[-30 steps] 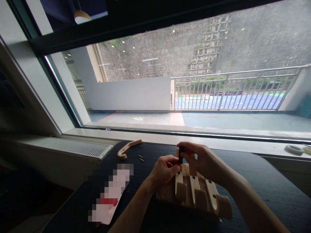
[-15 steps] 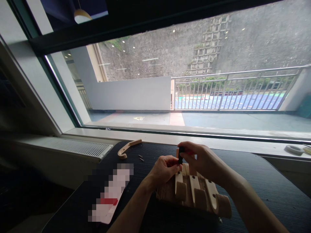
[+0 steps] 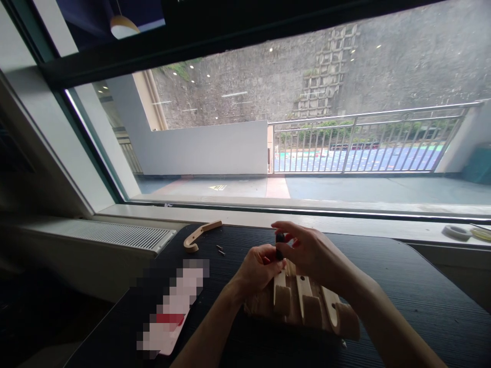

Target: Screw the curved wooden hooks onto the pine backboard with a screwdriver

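My right hand (image 3: 311, 251) has its thumb and fingers closed round the black handle of a short screwdriver (image 3: 280, 246), held upright. Close beside it, my left hand (image 3: 256, 270) pinches at the upper end of the left wooden hook (image 3: 282, 296), just below the screwdriver. My fingers hide the screwdriver's tip and whatever it touches. This hook and two more wooden hooks (image 3: 309, 301) (image 3: 339, 314) lie side by side on a wooden board (image 3: 261, 305), their curled ends towards me. Dark holes show in the hooks.
Another wooden hook (image 3: 194, 240) lies at the far left of the black table (image 3: 406, 291), with two small screws (image 3: 220, 250) near it. A pink, blurred packet (image 3: 180, 306) is left of my forearm. Rolls of tape (image 3: 456, 233) sit on the windowsill at right.
My right hand's fingers have shifted and turned slightly on the screwdriver handle, its index finger lifting away. The left hand stays at the hook. The whole view has moved slightly.
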Demonstrator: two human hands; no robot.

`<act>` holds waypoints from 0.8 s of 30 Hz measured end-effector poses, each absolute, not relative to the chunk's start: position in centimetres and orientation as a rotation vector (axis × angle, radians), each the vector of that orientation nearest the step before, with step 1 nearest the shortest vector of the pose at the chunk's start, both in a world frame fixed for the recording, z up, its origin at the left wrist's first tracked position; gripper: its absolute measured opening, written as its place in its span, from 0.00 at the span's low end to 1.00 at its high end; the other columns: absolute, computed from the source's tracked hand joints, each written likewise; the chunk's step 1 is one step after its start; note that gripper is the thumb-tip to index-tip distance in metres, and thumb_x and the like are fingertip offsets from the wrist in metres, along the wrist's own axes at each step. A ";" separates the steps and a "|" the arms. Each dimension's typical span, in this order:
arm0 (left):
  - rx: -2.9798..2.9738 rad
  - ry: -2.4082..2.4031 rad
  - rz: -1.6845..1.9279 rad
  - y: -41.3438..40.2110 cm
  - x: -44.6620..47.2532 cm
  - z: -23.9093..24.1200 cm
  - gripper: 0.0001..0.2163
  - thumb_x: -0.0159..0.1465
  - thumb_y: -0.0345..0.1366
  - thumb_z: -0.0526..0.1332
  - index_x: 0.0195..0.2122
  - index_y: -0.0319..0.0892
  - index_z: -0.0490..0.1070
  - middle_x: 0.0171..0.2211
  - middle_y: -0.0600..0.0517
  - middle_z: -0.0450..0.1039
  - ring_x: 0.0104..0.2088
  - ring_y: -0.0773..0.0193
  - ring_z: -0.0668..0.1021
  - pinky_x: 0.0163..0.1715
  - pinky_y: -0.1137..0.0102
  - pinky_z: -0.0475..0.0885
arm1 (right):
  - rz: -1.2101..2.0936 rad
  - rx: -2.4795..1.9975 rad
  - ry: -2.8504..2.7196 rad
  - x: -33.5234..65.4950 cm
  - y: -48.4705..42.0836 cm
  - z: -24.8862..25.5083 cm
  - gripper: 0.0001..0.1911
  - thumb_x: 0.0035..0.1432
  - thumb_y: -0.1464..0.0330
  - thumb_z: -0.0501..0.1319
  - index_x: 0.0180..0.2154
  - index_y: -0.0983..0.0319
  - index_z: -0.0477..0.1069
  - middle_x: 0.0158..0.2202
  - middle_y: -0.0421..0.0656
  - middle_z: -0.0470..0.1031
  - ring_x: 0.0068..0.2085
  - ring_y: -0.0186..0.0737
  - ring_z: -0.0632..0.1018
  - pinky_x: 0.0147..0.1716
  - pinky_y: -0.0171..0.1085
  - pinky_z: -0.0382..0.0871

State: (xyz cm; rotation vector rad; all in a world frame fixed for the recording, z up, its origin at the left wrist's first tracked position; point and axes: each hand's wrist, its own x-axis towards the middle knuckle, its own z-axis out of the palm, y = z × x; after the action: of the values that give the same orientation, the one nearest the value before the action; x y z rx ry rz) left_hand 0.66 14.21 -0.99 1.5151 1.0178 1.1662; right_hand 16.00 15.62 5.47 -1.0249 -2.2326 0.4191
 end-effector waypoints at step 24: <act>1.691 1.004 1.147 14.3 0.1 -0.6 0.12 0.58 0.43 0.60 0.30 0.37 0.74 0.30 0.53 0.64 0.28 0.71 0.65 0.26 0.75 0.61 | 0.384 -0.930 -2.244 16.6 15.5 6.1 0.15 0.59 0.67 0.53 0.46 0.57 0.72 0.39 0.42 0.77 0.35 0.37 0.76 0.32 0.33 0.67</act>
State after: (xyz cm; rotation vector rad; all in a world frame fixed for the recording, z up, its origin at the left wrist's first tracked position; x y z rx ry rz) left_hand 0.15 14.27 -0.63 1.6911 1.0043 1.1468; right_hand 16.65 15.51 6.07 -0.9300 -2.2437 0.3837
